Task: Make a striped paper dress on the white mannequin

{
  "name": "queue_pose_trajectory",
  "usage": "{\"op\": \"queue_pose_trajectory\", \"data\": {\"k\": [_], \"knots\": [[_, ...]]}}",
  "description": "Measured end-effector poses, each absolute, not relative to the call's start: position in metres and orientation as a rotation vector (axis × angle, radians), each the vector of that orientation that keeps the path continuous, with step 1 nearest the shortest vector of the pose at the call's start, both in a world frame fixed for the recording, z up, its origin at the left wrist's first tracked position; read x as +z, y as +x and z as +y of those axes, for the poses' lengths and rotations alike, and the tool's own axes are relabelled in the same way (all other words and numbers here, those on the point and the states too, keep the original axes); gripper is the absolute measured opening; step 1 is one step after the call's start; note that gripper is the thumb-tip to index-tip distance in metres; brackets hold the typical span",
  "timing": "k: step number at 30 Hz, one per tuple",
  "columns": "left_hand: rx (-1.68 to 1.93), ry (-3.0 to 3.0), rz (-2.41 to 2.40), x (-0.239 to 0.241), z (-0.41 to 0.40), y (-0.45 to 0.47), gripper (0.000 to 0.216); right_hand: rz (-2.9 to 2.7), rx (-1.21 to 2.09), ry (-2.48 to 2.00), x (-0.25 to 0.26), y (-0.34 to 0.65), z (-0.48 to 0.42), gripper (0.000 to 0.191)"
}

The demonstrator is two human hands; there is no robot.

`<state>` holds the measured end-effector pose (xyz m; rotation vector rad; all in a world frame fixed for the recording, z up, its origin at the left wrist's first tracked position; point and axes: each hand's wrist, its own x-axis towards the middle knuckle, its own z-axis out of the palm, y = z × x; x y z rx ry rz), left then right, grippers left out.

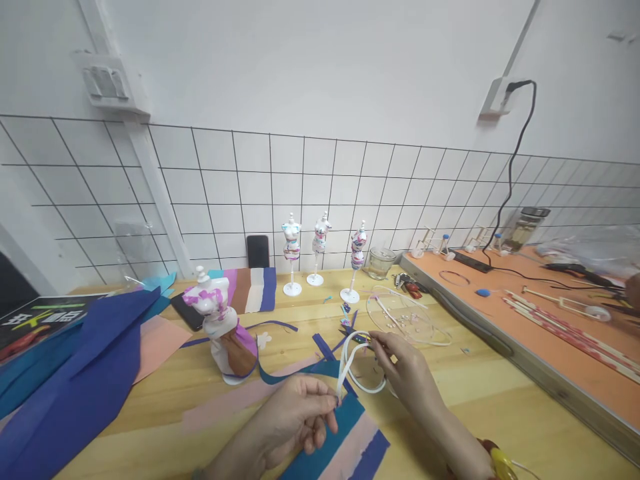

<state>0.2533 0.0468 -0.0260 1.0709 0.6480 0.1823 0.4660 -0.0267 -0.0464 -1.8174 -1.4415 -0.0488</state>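
My left hand [295,417] pinches the near end of a white ribbon strip [345,367] above blue and pink paper sheets [345,443]. My right hand [403,370] pinches the same strip's far end near a small colourful piece [361,338], so the strip runs between both hands. A white ring-shaped loop [367,387] lies under the right hand on the wooden table [500,413]. A mini mannequin [216,313] wrapped in purple and brown cloth stands to the left, trailing a blue ribbon [280,377].
Three small dress-form mannequins [320,250] stand by the wire grid wall. A clear round lid [400,317], a glass jar [380,262], a phone [257,251] and piled blue paper [75,380] surround me. An orange board [540,320] with sticks and a cable lies right.
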Motion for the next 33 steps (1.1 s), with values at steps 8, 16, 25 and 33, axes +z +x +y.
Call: {"op": "queue_pose_trajectory", "data": {"k": [8,16,25,33], "knots": [[0.259,1.075,0.645,-0.021,0.05,0.251,0.029,-1.588,0.166,-1.965,-0.041,0.467,-0.03,0.027],[0.256,1.126,0.676,-0.023,0.05,0.253,0.022,-1.622,0.188,-1.984,-0.035,0.463,-0.035,0.032],[0.238,1.156,0.679,-0.029,0.05,0.254,0.025,-1.834,0.44,-1.529,-0.018,0.429,-0.038,0.031],[0.264,1.073,0.616,-0.027,0.05,0.252,0.031,-1.752,0.415,-1.504,-0.012,0.413,-0.049,0.015]]}}
